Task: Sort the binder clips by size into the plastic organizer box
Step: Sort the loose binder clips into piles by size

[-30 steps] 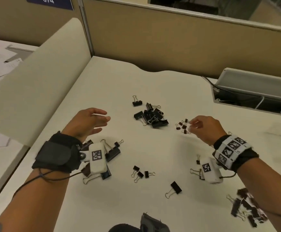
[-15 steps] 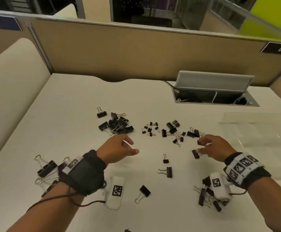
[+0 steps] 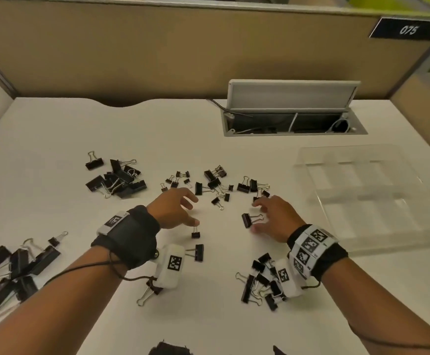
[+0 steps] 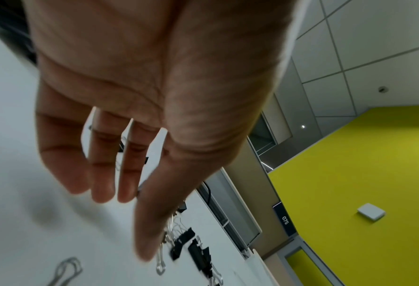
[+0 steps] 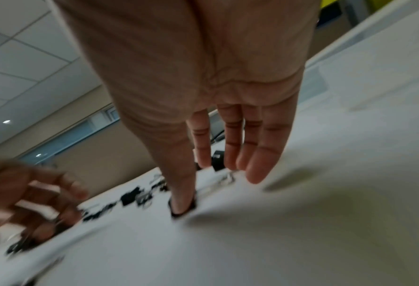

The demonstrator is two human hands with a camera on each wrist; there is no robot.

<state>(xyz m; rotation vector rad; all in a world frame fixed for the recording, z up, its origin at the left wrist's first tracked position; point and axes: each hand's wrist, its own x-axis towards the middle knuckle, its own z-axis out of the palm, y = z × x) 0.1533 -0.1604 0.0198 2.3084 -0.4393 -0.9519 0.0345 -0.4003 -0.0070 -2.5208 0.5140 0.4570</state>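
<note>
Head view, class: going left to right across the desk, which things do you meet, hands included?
Big clips → left hand → right hand → organizer box

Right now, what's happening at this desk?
A person is sorting black binder clips on a white desk. Both hands are open and hold nothing: the left hand hovers above a small clip, and the right hand reaches over a medium clip, its thumb on or right beside it. Clips lie loosely grouped, with the large clips at far left. The clear organizer box at right appears empty, though its compartments are hard to read.
</note>
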